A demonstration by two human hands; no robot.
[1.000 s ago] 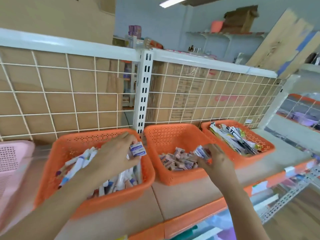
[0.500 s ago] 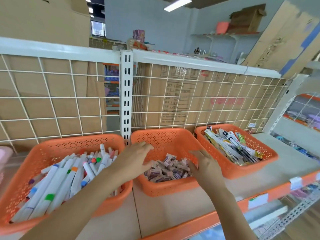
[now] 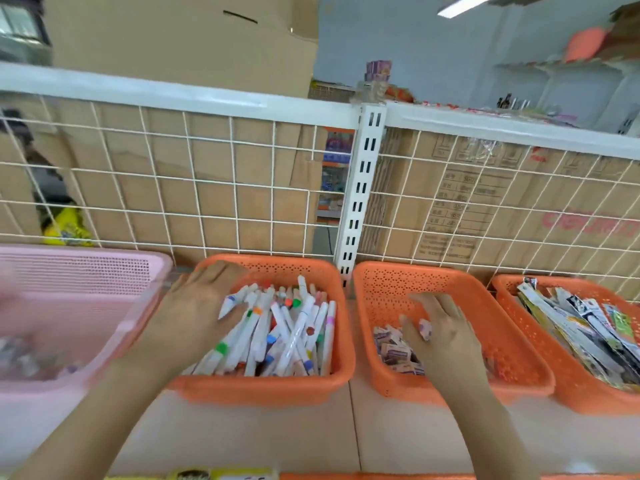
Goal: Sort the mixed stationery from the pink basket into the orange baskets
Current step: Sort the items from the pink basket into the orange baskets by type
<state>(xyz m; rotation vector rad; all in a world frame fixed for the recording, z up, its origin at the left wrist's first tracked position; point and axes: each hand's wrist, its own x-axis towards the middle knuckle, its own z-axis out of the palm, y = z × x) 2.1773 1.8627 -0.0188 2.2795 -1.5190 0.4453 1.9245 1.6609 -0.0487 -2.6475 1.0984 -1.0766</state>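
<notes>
So: one pink basket [image 3: 86, 289] at the far left of the frame, contents too blurry to make out. Then three orange ones in a row. The left hand [image 3: 197, 306] is over the left edge of the first orange basket [image 3: 263, 389], fingers flat and spread, gripping nothing. That basket is stuffed with markers [image 3: 277, 327], way too many to count. The middle orange basket [image 3: 398, 282] has a small heap of eraser packets [image 3: 391, 351], and the right hand [image 3: 446, 330] is right above it, pinching one small packet [image 3: 425, 329] between thumb and fingers. The far-right orange basket [image 3: 581, 393] holds flat packs [image 3: 571, 323].
</notes>
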